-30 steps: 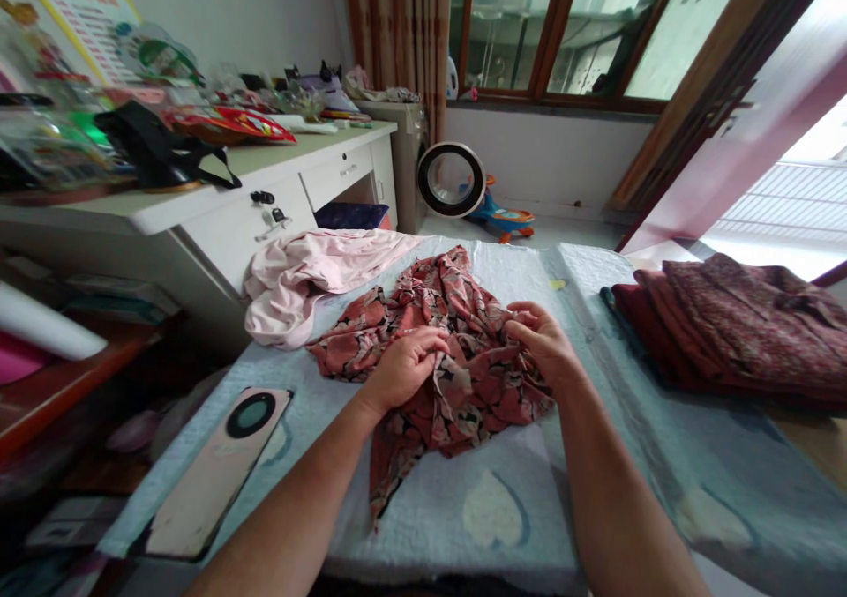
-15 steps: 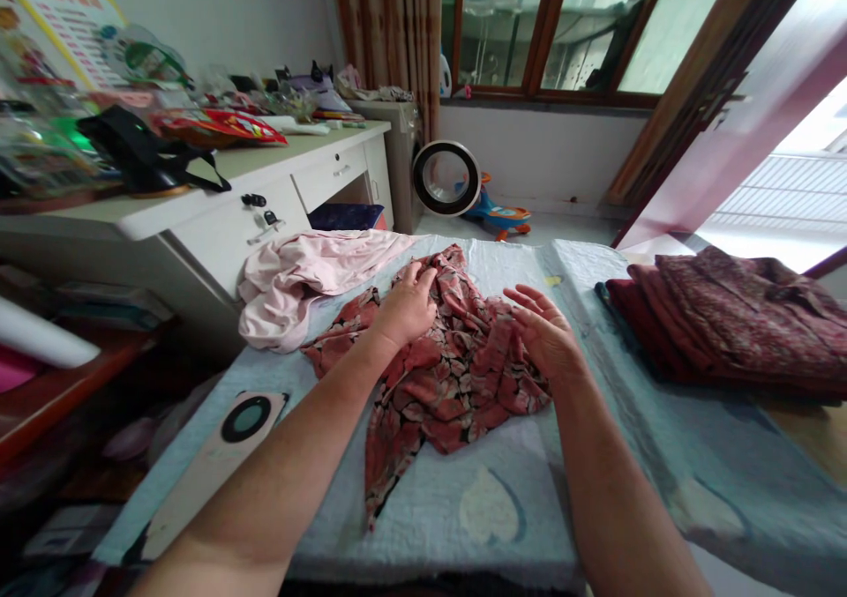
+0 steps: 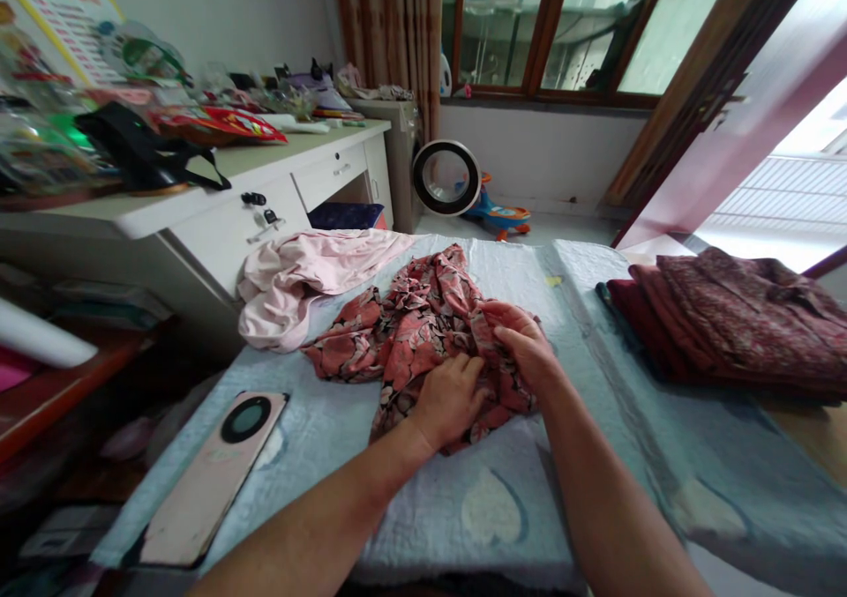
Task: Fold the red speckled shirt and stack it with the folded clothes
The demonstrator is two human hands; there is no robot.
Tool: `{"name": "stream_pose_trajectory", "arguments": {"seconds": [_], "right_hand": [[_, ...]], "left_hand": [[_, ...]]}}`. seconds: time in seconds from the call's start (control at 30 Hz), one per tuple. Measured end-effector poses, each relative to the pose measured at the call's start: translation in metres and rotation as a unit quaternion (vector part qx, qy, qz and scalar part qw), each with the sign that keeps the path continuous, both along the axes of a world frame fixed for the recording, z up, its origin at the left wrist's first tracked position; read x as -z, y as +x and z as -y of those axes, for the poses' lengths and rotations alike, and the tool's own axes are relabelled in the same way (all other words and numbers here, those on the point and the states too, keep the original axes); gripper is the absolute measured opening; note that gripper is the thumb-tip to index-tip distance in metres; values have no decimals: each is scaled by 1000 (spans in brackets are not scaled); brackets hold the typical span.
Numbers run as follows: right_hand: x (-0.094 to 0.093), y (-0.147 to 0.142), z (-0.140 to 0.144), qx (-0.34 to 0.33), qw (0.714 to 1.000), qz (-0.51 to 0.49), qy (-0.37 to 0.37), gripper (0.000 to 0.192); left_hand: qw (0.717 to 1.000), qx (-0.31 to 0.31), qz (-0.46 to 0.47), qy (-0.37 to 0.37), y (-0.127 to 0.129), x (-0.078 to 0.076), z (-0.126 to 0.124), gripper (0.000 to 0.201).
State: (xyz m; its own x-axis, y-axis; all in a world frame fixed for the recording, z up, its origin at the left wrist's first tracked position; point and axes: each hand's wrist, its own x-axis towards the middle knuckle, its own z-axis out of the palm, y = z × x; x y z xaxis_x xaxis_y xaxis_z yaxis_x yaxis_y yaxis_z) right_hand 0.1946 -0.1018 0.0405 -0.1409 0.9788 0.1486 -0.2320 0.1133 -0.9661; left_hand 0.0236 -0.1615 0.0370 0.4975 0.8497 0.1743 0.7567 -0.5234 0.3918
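Note:
A crumpled red floral garment [image 3: 423, 315] with black and beige patterning lies on the light blue cloth [image 3: 371, 535] in front of me. My left hand [image 3: 453, 399] rests on its near part, fingers curled into the fabric. Just to the right, my right hand [image 3: 520, 337] pinches a fold of the same garment between thumb and fingers. Some of the fabric under both hands is hidden. Behind and left of it lies a rumpled pale pink cloth item [image 3: 297, 279], touched by neither hand.
A phone [image 3: 212, 482] with a big round camera ring lies at the left edge of the cloth. A stack of folded dark red clothes [image 3: 741, 324] sits on the right. A cluttered white desk [image 3: 265, 174] stands at the far left, and a blue ride-on toy [image 3: 499, 213] beyond.
My left hand has moved toward me and right, from the garment's far part to its near part. My right hand has closed on a fold. The garment's near corner has drawn in.

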Motion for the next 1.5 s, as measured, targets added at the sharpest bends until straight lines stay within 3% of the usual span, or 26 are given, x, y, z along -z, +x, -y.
{"name": "stream_pose_trajectory", "arguments": {"seconds": [0.13,0.27,0.47,0.6,0.7,0.77,0.83,1.0,1.1,1.2,1.33,1.5], "right_hand": [[2,-1,-2,3,1000,19,9,45],[2,-1,-4,21,999,38,9,43],[5,-1,-3,41,998,40,-16,43],[14,-3,-11,59,998,29,-13,41],[23,-3,-17,79,997,25,2,41],[27,-2,-20,87,996,32,6,42],[29,-1,-20,93,994,56,7,42],[26,-2,-16,100,982,150,58,25],[17,-6,-9,84,972,209,67,16],[2,-11,2,16,975,218,44,24],[-13,-18,14,-92,981,165,49,31],[-11,-25,15,-100,970,205,90,49]], "left_hand": [[999,8,-34,32,8,7,3,37],[999,23,-28,34,12,11,2,16],[986,18,168,8,3,8,1,18],[936,-13,347,-61,-9,-3,6,9],[877,-29,462,-127,-15,-8,9,9],[840,-42,518,-156,-17,-10,10,14],[825,-62,542,-145,-19,-11,8,17],[859,-87,496,-97,-25,-13,4,27],[863,-73,490,-99,-26,-13,5,27],[866,-64,486,-97,-25,-14,6,26],[894,-53,440,-73,-24,-13,3,23],[923,-43,382,-22,-25,-4,-8,27]]}}
